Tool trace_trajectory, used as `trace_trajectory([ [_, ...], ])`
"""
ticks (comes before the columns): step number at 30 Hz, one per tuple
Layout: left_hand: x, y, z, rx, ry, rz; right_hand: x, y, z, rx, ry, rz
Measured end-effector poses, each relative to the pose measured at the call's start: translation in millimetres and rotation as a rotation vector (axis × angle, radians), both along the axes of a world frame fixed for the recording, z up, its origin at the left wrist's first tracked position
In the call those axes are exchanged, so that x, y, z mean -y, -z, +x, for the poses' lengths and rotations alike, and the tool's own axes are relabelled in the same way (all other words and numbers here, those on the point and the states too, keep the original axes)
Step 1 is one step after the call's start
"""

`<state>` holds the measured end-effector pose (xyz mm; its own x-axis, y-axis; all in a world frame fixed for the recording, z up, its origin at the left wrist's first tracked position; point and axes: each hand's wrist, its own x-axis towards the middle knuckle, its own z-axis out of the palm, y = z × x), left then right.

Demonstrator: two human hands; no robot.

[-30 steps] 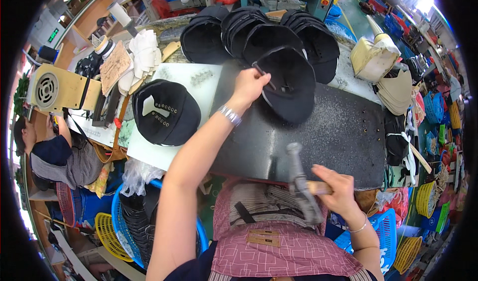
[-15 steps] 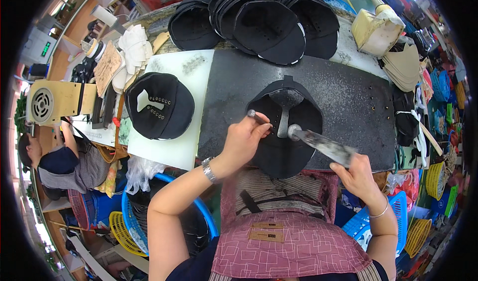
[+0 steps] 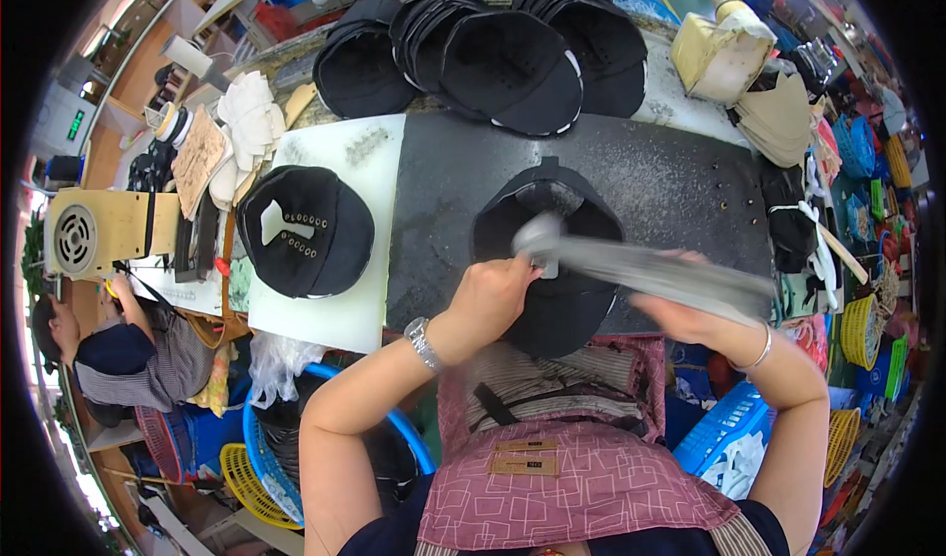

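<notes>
A black shoe upper (image 3: pixel 560 327) lies before me on a dark work board (image 3: pixel 680 181), with a pale piece showing at its middle. My left hand (image 3: pixel 490 298) is closed in a pinch over the upper; the short metal rod it grips, a punch or setter, is mostly hidden now. My right hand (image 3: pixel 685 312) is closed round the handle of a hammer (image 3: pixel 660 275), which is smeared by motion. The hammer's head is just above my left fingertips, covering the rod's top. To the left sits another black upper (image 3: pixel 330 223) with two rows of metal eyelets.
Stacked black uppers (image 3: pixel 507 68) line the far side. Pale cut pieces (image 3: pixel 251 112) lie far left and more (image 3: pixel 777 122) far right, by a yellowish block (image 3: pixel 724 48). A white board (image 3: pixel 360 305) lies left. Blue baskets (image 3: pixel 724 438) stand below; another person (image 3: pixel 148 349) sits left.
The hammer has swung from beside the pale piece to over my left fingertips, and my right hand has lowered slightly. My left hand has shifted slightly right and down. The whole view has shifted a little.
</notes>
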<state>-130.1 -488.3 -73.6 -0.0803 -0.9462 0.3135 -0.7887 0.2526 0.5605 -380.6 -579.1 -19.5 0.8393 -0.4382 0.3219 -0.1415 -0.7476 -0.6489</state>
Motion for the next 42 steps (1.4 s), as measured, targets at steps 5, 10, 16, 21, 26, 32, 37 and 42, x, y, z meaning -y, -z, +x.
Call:
trace_trajectory([
  [5,14.7,10.6,5.8,-0.724,-0.297,0.143,1.0,-22.7,9.4,-0.259,0.319,0.257],
  [10,10.9,5.8,5.0,-0.312,-0.194,0.109,-0.8,-81.9,25.1,0.27,0.241,0.432],
  [16,12.6,4.8,0.7,-0.13,-0.062,0.048,-4.7,-3.0,7.1,-0.122,0.098,0.072],
  [21,22.1,10.8,0.7,-0.633,-0.301,0.126,3.3,-40.4,10.9,-0.074,0.37,0.246],
  [26,17.0,6.0,-1.9,-0.415,-0.29,0.122,-0.1,-78.9,22.1,0.316,0.313,0.52],
  [32,30.1,5.5,-1.7,-0.103,-0.135,-0.014,3.0,-8.1,10.6,-0.112,0.18,0.069],
  [37,35.6,11.9,0.4,-0.64,-0.342,0.142,3.5,-38.0,4.4,-0.167,0.394,0.328],
  [42,35.4,7.7,-0.7,-0.258,-0.23,0.022,4.7,-76.7,7.1,0.26,0.339,0.351],
])
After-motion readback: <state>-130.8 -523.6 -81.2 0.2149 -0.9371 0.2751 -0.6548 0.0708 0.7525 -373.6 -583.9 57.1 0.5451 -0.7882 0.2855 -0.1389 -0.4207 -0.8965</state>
